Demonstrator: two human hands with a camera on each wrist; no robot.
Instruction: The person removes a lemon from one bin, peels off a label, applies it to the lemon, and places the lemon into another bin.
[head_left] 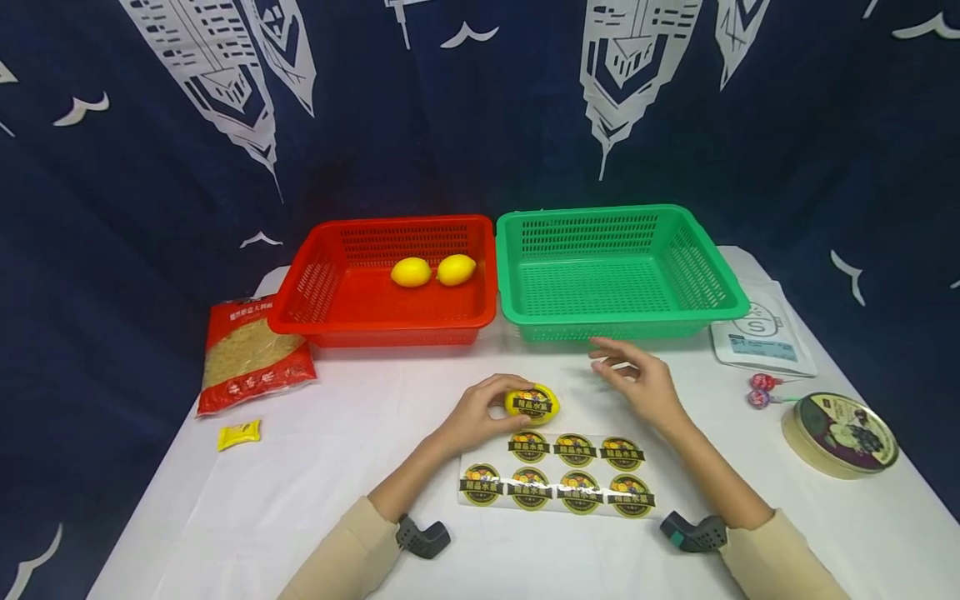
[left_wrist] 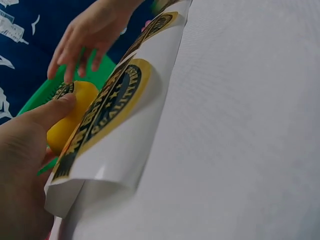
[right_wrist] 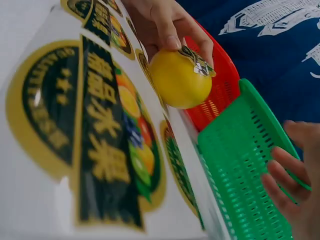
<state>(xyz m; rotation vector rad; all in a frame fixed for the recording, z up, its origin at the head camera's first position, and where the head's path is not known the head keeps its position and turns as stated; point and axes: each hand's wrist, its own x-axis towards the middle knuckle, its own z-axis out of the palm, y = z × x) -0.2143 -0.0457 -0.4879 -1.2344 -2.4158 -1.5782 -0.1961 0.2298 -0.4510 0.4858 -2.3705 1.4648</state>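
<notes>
A yellow lemon (head_left: 551, 414) with a round black-and-gold sticker (head_left: 532, 402) on its top lies between the thumb and fingers of my left hand (head_left: 483, 410). The right wrist view shows the sticker's edge standing off the lemon (right_wrist: 175, 82). To the right, my right hand (head_left: 637, 383) hovers with loosely bent fingers and nothing in them, near the green basket's front. Just below the lemon, a sheet of round stickers (head_left: 543, 483) lies on the table; its upper row has a bare spot at the left.
Behind stand a red basket (head_left: 382, 321) with two lemons (head_left: 411, 272) and a green basket (head_left: 622, 318). At the left lie a red noodle bag (head_left: 255, 354) and a yellow packet (head_left: 238, 435). At the right are a white pouch (head_left: 761, 329), lollipops (head_left: 761, 390) and a round tin (head_left: 840, 435).
</notes>
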